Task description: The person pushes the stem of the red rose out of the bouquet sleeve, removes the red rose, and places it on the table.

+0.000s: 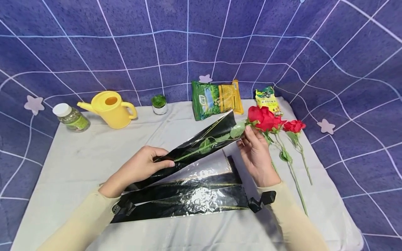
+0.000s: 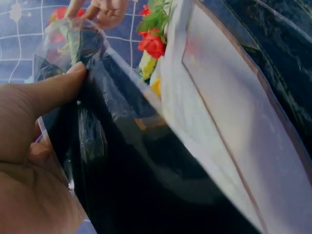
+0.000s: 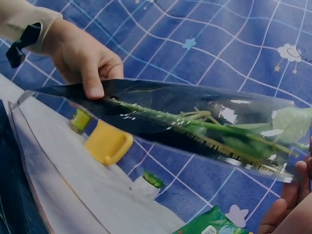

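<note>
A red rose (image 1: 260, 118) lies with its green stem (image 3: 163, 117) inside a black and clear flower sleeve (image 1: 216, 131); its bloom sticks out of the sleeve's wide end. My left hand (image 1: 142, 164) pinches the sleeve's lower part, thumb on top, around the stem's end. Up by the bloom, my right hand (image 1: 258, 157) holds the rose between thumb and fingers at the sleeve's mouth. The sleeve is tilted, raised above several flat black sleeves (image 1: 201, 198) on the table. More red roses (image 1: 294, 126) lie right of my right hand, partly behind it.
Along the back of the white-covered table (image 1: 78, 164) stand a jar (image 1: 71, 118), a yellow watering can (image 1: 111, 109), a small potted plant (image 1: 159, 104), a green and orange bag (image 1: 216, 99) and a yellow packet (image 1: 269, 99). A purple curtain (image 1: 176, 48) hangs behind.
</note>
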Demonstrator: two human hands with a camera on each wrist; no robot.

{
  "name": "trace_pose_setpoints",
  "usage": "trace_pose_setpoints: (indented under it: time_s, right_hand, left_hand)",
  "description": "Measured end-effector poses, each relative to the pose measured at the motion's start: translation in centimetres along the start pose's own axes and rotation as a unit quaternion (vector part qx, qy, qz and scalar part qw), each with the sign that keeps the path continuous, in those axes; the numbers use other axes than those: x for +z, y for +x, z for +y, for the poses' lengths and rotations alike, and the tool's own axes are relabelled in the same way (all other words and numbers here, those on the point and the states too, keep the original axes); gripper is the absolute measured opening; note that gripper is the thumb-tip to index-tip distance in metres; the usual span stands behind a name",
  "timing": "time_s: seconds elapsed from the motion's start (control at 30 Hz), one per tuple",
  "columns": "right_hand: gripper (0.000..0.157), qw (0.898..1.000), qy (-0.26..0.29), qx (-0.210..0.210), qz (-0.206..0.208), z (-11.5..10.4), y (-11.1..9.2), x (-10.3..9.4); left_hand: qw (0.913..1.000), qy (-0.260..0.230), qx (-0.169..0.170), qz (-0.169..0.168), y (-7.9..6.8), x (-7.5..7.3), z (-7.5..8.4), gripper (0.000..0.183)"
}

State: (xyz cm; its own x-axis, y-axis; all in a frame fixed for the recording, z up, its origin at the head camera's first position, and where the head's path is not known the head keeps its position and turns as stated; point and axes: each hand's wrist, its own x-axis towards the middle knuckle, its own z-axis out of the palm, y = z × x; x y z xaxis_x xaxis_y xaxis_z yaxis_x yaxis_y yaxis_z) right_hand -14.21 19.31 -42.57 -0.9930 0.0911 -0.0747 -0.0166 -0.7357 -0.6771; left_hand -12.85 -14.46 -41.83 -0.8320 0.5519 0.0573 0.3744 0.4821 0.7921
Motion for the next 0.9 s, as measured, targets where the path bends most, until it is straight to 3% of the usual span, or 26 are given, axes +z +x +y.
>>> trace_pose_setpoints:
  time_s: [0.2,0.37,0.5,0.73,0.9]
  right_hand:
    - [0.017,1.0,0.014,-0.014,0.017,0.0,0.5,-0.2]
    - [0.023,0.998,0.055,-0.033,0.017,-0.7,1.2,-1.1]
    - [0.027,0.996,0.064,-0.053,0.036,-1.9,1.6,-2.0]
    - [0.022,0.989,0.088,-0.106,0.058,-5.1,2.0,-4.1]
    - [0.018,0.982,0.103,-0.143,0.075,-8.3,1.8,-5.9]
  left_hand:
    - [0.9991,0.018,0.008,-0.039,-0.3,-0.5,-0.2,0.038]
    - [0.9984,0.024,0.002,-0.051,-0.3,-1.5,-1.0,0.012]
    - [0.9971,0.022,-0.017,-0.071,0.7,-2.4,-2.6,0.033]
    - [0.987,0.011,-0.083,-0.137,1.7,-3.0,-6.4,0.041]
    - [0.982,-0.007,-0.105,-0.157,2.3,-2.7,-8.1,0.045]
